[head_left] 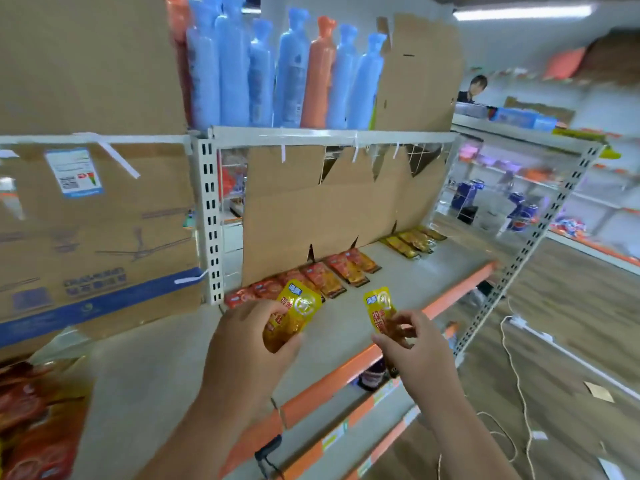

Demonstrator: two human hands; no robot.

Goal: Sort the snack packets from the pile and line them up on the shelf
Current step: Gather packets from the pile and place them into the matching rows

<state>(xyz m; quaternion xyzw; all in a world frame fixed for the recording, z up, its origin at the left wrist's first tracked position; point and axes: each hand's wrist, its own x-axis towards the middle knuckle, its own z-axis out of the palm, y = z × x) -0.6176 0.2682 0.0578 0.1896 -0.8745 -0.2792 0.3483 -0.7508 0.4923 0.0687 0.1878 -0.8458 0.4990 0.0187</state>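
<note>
Holds left yellow packet (294,313) and right yellow packet (379,308) near upright over the shelf (398,268), red packets (325,275) lined flat along its back, yellow row (410,242) farther right, pile (34,420) lower left.

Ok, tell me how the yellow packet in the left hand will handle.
The yellow packet is probably light: the left hand grips it by its lower end alone. Its creased, glossy film looks floppy and maybe slippery, so it should lie flat like the red packets, not stand.
</note>
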